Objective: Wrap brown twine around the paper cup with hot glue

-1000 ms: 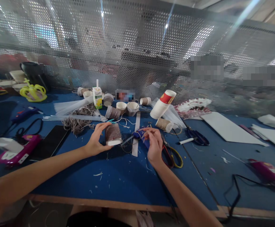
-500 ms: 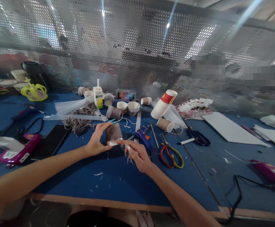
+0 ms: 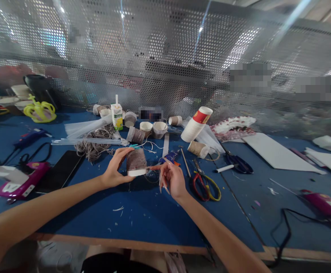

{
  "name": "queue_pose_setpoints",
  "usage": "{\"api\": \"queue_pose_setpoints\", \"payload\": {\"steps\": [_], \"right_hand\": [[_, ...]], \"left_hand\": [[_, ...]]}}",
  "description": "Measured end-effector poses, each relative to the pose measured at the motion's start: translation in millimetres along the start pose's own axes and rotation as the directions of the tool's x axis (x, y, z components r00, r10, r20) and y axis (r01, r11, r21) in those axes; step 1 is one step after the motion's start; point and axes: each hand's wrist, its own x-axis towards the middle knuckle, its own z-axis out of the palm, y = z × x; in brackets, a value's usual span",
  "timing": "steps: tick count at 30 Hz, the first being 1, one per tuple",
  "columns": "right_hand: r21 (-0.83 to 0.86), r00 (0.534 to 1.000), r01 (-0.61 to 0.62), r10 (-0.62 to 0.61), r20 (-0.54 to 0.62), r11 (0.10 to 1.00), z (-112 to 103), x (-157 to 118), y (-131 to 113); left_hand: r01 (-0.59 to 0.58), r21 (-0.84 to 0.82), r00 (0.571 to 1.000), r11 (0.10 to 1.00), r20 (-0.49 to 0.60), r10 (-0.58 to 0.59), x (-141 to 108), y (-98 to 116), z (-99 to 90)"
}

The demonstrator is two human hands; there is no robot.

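My left hand (image 3: 115, 168) is closed around a paper cup (image 3: 136, 162) wrapped in brown-grey yarn, thumb low and fingers at the top. A white band at the cup's lower end is bare. My right hand (image 3: 172, 177) is just to the right, its index finger stretched to the cup's side and the other fingers curled in. A thin strand of yarn (image 3: 151, 179) loops from the cup toward those curled fingers; the exact grip is hard to see. Behind the right hand lies a blue glue gun (image 3: 173, 156), partly hidden.
Red-and-yellow-handled scissors (image 3: 206, 185) lie right of my right hand. Farther back are a yarn heap (image 3: 95, 142), a juice carton (image 3: 116, 116), a stack of paper cups (image 3: 196, 125) and several wrapped cups. A phone (image 3: 61, 170) and magenta glue gun (image 3: 23, 181) lie left.
My right hand has drawn slightly right, away from the cup's lower edge, with its index finger now extended along the side. The cup has tilted a little, showing more of its white band.
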Motion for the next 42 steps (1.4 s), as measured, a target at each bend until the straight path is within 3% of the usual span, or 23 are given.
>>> {"api": "queue_pose_setpoints", "payload": {"steps": [5,9,15,18,21,23,27,34,36,38,40,41,42], "right_hand": [[0.032,0.997,-0.058,0.059,-0.049,0.998,0,2,-2],[-0.011,0.992,-0.042,0.040,-0.118,0.999,-4,6,-3],[-0.063,0.951,0.130,-0.142,-0.275,0.990,-7,6,-9],[-0.025,0.972,0.178,-0.180,-0.150,0.984,-3,0,-13],[-0.010,0.994,0.107,-0.107,0.034,0.994,1,-6,-13],[-0.006,0.994,0.071,-0.070,0.079,0.997,2,-7,-11],[0.016,0.998,0.054,-0.054,0.019,0.998,0,-4,-6],[-0.006,0.998,-0.030,0.029,-0.050,1.000,0,3,-4],[-0.046,0.993,-0.031,0.025,-0.116,0.998,-3,5,-4],[-0.133,0.970,0.047,-0.076,-0.229,0.990,-8,5,-5],[-0.324,0.920,0.201,-0.292,-0.261,0.924,-12,1,-7],[-0.448,0.888,0.294,-0.415,-0.200,0.844,-12,-2,-8],[-0.568,0.859,0.389,-0.509,-0.062,0.726,-12,-6,-10]], "left_hand": [[0.005,-0.008,1.000,1.000,-0.012,-0.005,0,1,0.7],[-0.013,-0.032,0.999,0.999,-0.030,0.012,-1,-3,1.9],[-0.014,-0.048,0.999,0.999,-0.052,0.012,0,-2,2.4],[-0.007,-0.063,0.999,0.998,-0.046,0.005,0,-1,2.4],[-0.006,-0.097,0.999,0.995,-0.034,0.002,0,-1,2.4],[0.007,-0.103,1.000,0.995,-0.022,-0.009,-1,-2,2.2],[0.016,-0.093,1.000,0.996,-0.024,-0.018,-1,-4,1.9],[-0.093,-0.112,0.994,0.989,-0.063,0.086,0,-4,2.8],[-0.099,-0.107,0.994,0.989,-0.063,0.093,-1,-4,2.5],[-0.084,-0.054,0.995,0.995,-0.060,0.081,-1,-3,1.5],[-0.048,0.060,0.997,0.997,-0.060,0.052,0,0,-0.2],[-0.026,0.128,0.997,0.991,-0.065,0.035,1,2,-1.1],[-0.006,0.191,0.997,0.981,-0.076,0.021,2,4,-1.9]]}}
